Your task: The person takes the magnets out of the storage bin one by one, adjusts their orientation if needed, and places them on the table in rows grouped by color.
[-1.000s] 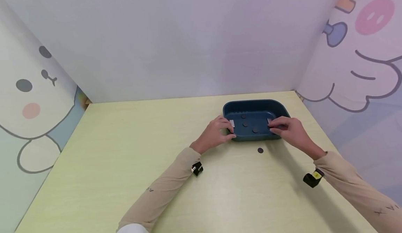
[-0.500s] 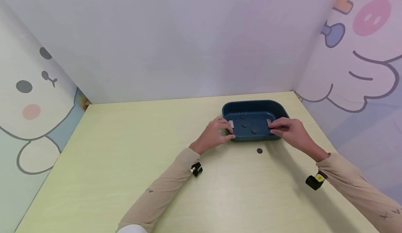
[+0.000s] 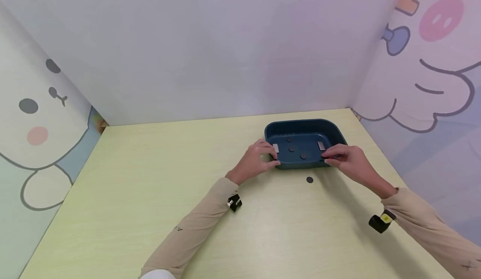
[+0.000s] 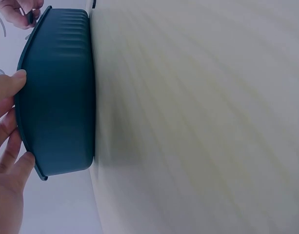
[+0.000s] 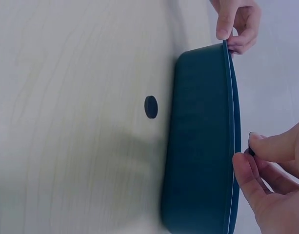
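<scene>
A dark teal plastic basin [image 3: 300, 123] stands at the back right of the table. My left hand [image 3: 252, 160] grips its rim at the near left corner, thumb outside in the head view. Over the near right rim, my right hand [image 3: 349, 162] pinches a small black disc [image 5: 250, 151] between thumb and fingertips. Inside the basin lie three dark round discs, one of them a disc [image 3: 303, 156] near the front wall. Another black disc [image 3: 310, 179] lies on the table just in front of the basin.
Two pale rectangular pieces, a left one [image 3: 276, 148] and a right one [image 3: 321, 145], show inside the basin. The light wood-grain table [image 3: 169, 178] meets a pale wall [image 3: 225, 62] behind and cartoon-printed sheets at both sides.
My right hand has drawn slightly toward the near right rim, so the right pale rectangle shows more fully. The left hand keeps its grip on the basin, and the head view has shifted slightly.
</scene>
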`<state>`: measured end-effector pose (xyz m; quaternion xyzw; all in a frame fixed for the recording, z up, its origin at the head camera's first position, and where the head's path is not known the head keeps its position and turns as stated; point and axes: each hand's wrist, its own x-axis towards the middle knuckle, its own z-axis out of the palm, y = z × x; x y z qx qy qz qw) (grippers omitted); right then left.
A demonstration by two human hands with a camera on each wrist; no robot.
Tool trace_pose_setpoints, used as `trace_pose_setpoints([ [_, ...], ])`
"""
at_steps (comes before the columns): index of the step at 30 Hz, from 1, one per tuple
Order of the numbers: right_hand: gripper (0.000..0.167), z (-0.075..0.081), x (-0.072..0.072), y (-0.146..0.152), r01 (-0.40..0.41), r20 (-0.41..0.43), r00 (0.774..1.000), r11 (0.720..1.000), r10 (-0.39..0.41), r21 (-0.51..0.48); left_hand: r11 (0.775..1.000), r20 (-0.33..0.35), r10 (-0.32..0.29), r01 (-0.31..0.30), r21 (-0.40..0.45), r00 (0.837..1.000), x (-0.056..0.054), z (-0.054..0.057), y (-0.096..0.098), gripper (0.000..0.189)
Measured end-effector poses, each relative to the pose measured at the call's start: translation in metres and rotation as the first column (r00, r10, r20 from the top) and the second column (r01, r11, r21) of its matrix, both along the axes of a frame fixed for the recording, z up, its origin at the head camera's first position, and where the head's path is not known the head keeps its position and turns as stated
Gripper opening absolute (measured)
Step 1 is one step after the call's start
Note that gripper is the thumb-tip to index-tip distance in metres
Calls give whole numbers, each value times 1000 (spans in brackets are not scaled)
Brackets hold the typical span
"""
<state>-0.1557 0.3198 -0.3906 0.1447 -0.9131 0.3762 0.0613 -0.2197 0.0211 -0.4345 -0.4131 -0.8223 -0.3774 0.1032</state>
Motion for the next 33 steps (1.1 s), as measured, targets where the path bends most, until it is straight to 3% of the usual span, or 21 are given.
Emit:
trace_pose_setpoints([
  [17, 15, -1, 7, 1, -11, 37, 999, 999, 13, -40, 1000, 15, 14, -14, 23, 1000, -3, 0, -2, 9],
  [33, 16, -15, 18, 4, 3, 36, 999, 998, -1, -55, 999, 29, 1, -2, 33, 1000, -1, -2, 1, 9],
])
